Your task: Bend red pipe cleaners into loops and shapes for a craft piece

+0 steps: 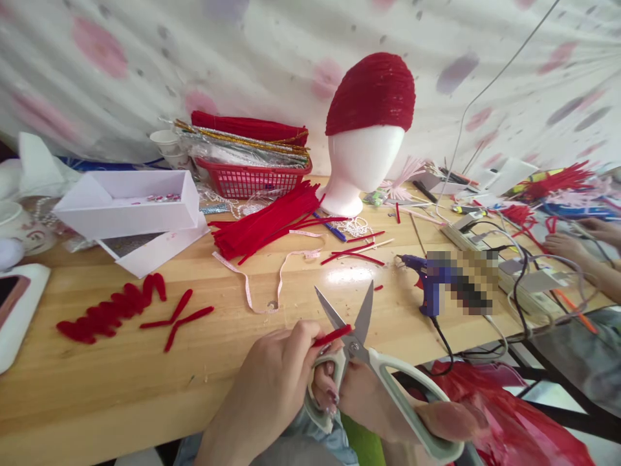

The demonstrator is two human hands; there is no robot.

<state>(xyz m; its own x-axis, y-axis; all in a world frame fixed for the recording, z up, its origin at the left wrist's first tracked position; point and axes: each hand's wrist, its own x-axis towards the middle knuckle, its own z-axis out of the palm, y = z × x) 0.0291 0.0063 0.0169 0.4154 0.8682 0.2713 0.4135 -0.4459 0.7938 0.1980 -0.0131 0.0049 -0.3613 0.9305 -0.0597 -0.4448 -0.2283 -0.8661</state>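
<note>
Scissors (356, 348) gape in the grip of the right fingers (449, 419); left fingers (297, 344) pinch a red stem (334, 335) at the blades; one wavy piece (104, 315) looks finished, the bundle (266, 223) seems uncut

Room runs between tape measure (247, 289) and scissors (356, 348); a glue gun (430, 294) blocks the right.

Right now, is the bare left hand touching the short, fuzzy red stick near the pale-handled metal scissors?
Touching. The head view shows the left hand gripping the red stick, its free end jutting out.
</note>
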